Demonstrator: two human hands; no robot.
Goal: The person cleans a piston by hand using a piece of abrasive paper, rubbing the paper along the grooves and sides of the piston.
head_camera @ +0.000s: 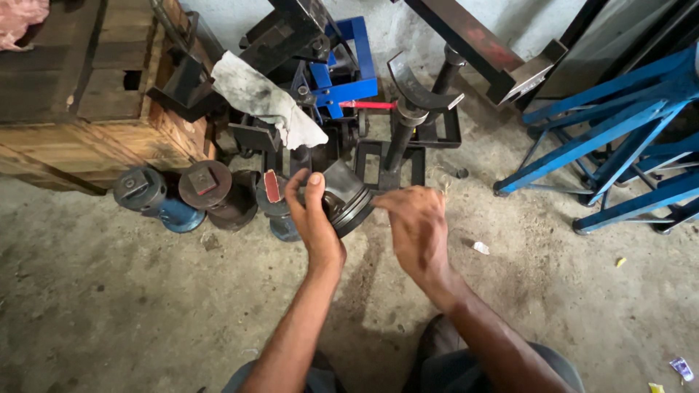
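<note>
Here, left hand (314,218) gripping piston (348,195), crown tilted toward right hand (415,225)

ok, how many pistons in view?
4. One in the left hand, piston; three stand on the floor left of it: blue, dark, red-marked. Clutter may hide more.

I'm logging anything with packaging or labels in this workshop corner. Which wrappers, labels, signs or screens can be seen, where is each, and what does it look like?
Red label: small rectangular patch on a dark cylinder, just left of the left hand.
Wrapper: crumpled, white and purple, on the concrete floor at the bottom right corner.
Yellow scrap: tiny, on the floor near the blue metal frame.
White scrap: small, on the floor right of the right hand.
No signs or screens show.
</note>
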